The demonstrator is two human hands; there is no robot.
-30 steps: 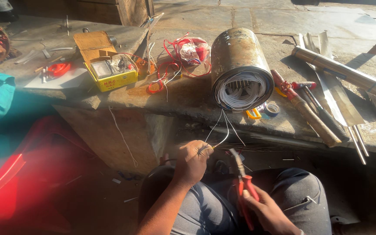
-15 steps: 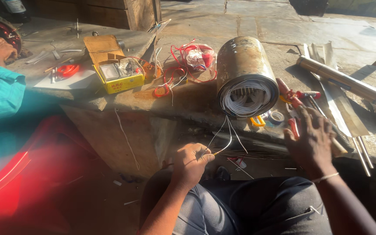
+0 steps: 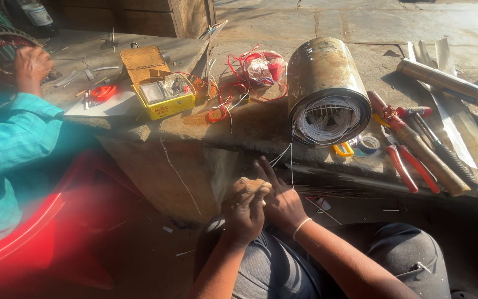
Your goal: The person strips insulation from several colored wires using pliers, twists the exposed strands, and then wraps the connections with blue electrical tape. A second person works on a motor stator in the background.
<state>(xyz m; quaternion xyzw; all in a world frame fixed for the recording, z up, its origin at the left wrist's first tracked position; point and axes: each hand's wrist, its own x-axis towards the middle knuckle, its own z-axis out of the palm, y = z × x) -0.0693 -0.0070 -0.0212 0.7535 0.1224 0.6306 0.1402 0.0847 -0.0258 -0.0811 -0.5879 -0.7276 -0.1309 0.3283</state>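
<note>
Thin white wires (image 3: 284,158) hung from the winding end of a metal cylinder (image 3: 327,83) lying on the stone bench (image 3: 250,124), down to the person's hands. The left hand (image 3: 244,207) and right hand (image 3: 280,202) were pressed together, fingers pinching the wire ends. Red-handled pliers (image 3: 408,166) lay on the bench nearby, right of the cylinder; a yellow box (image 3: 159,91) sat farther left.

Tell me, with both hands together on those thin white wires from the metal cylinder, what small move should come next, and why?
Probably a gentle pull toward the lap to take up slack. The left hand and right hand meet at the ends of the thin white wires, which hang loosely from the coil in the metal cylinder. The red-handled pliers lie aside on the bench.
</note>
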